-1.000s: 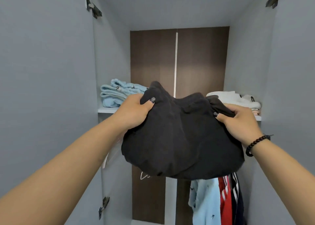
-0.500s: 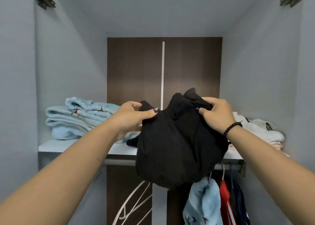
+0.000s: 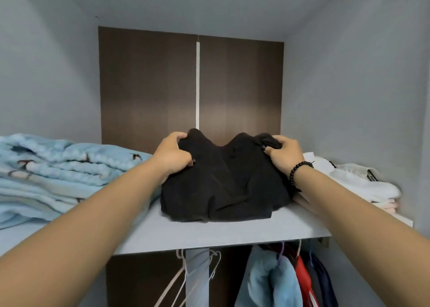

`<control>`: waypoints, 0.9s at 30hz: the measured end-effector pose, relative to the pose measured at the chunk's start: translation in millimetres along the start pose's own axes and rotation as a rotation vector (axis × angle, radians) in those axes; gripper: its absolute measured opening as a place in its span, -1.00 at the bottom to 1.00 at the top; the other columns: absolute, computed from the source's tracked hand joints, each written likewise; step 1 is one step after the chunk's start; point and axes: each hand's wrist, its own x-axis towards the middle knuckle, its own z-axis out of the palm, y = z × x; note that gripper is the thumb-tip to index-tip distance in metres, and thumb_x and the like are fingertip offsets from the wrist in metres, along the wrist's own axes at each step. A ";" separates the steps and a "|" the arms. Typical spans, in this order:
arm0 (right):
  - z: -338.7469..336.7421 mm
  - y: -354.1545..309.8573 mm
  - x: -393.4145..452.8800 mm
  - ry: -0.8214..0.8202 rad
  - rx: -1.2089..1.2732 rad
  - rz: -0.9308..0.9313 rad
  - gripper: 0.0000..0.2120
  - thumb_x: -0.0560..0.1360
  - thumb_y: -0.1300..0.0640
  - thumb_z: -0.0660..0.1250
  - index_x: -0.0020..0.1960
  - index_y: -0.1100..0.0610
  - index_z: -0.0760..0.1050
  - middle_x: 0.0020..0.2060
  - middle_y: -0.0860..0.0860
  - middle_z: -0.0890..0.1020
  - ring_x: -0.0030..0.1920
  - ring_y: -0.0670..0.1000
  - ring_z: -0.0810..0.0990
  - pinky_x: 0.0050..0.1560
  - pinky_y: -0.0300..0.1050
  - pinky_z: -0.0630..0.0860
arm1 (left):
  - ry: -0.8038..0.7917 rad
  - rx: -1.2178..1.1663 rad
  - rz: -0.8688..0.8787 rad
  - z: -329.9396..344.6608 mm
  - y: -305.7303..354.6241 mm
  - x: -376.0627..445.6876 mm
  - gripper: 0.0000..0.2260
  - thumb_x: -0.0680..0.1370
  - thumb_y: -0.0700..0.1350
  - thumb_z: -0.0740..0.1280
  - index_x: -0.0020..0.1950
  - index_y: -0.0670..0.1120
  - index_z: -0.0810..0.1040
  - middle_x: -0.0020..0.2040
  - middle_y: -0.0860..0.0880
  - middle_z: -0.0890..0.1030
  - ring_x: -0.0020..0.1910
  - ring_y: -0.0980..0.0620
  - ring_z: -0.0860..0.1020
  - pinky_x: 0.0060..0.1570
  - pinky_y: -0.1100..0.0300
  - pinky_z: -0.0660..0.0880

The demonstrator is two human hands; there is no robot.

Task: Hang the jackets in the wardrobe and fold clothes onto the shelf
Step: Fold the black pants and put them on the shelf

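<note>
Inside the grey wardrobe, with its dark brown back panel, a pale shelf (image 3: 209, 234) runs across at chest height, and on its middle part rests the folded black garment (image 3: 223, 185). The left hand (image 3: 173, 154) grips the far left corner of this bundle with curled fingers, and the right hand (image 3: 280, 153), which wears a dark bead bracelet (image 3: 299, 170), grips the far right corner in the same way. I think both hands hold the back corners so that the folds do not open while the bundle is set down. The place seems chosen with reason: it is the gap between the light blue folded pile (image 3: 58, 176) on the left and the white folded clothes (image 3: 363, 185) on the right, and the black bundle appears to touch both neighbours. Under the shelf some jackets (image 3: 286, 281) hang already at the right, and bare hangers (image 3: 186, 281) wait beside them, near the middle
</note>
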 end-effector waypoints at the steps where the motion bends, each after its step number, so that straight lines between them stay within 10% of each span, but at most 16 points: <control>1: 1.3 5.7 1.4 -0.042 -0.110 0.053 -0.83 0.46 0.23 0.35 -0.01 0.05 0.62 -0.10 0.03 0.66 0.05 0.11 0.60 0.06 -0.12 0.50 | -0.042 0.130 -0.063 -1.1 -3.6 1.7 -0.41 0.41 -0.33 0.42 0.42 -0.11 0.37 0.34 -0.10 0.47 0.21 -0.06 0.47 0.05 0.19 0.41; 5: 8.4 10.0 -2.2 -0.220 -0.521 0.083 -0.56 0.47 0.11 0.37 0.33 0.13 0.44 0.26 0.13 0.52 0.26 0.14 0.48 0.21 -0.13 0.39 | -0.256 0.673 -0.122 0.8 -12.9 -3.6 -0.46 0.55 -0.03 0.33 0.47 -0.18 0.28 0.44 -0.20 0.34 0.31 -0.17 0.43 0.16 0.13 0.42; 12: 23.9 -20.1 -40.2 -0.590 -0.917 -0.203 -0.41 0.48 -0.35 0.16 0.45 -0.13 0.29 0.51 -0.04 0.21 0.51 0.07 0.11 0.45 0.10 0.06 | -0.596 0.811 0.160 17.0 -16.3 -39.6 -0.42 0.58 0.33 -0.03 0.56 0.16 0.12 0.57 0.04 0.15 0.54 -0.04 0.13 0.48 0.09 0.04; 15: 26.9 -15.9 -53.5 -0.866 -0.839 -0.047 -0.35 0.52 -0.37 0.02 0.52 -0.11 0.17 0.52 -0.04 0.18 0.52 0.04 0.12 0.47 -0.01 0.02 | -0.569 0.831 0.110 14.1 -24.3 -50.7 -0.32 0.47 0.48 -0.04 0.54 0.26 0.06 0.59 0.04 0.10 0.55 -0.06 0.09 0.50 0.02 0.04; 23: 12.0 -10.5 -68.3 -0.913 -0.824 -0.079 -0.30 0.42 -0.51 -0.06 0.50 -0.27 0.08 0.55 0.00 0.07 0.54 0.07 0.01 0.48 0.10 -0.06 | -0.445 0.716 0.126 1.1 -31.0 -78.3 -0.26 0.35 0.56 0.08 0.49 0.32 0.19 0.54 0.18 0.20 0.52 0.06 0.16 0.42 0.13 0.12; 27: 5.5 -9.9 -83.4 -0.737 -0.750 -0.209 -0.37 0.46 -0.45 -0.01 0.42 -0.19 0.33 0.43 -0.10 0.38 0.41 0.04 0.34 0.36 0.03 0.29 | -0.247 0.680 0.159 4.6 -33.2 -97.3 -0.35 0.42 0.48 0.10 0.46 0.26 0.30 0.48 0.19 0.32 0.47 0.09 0.27 0.36 0.15 0.22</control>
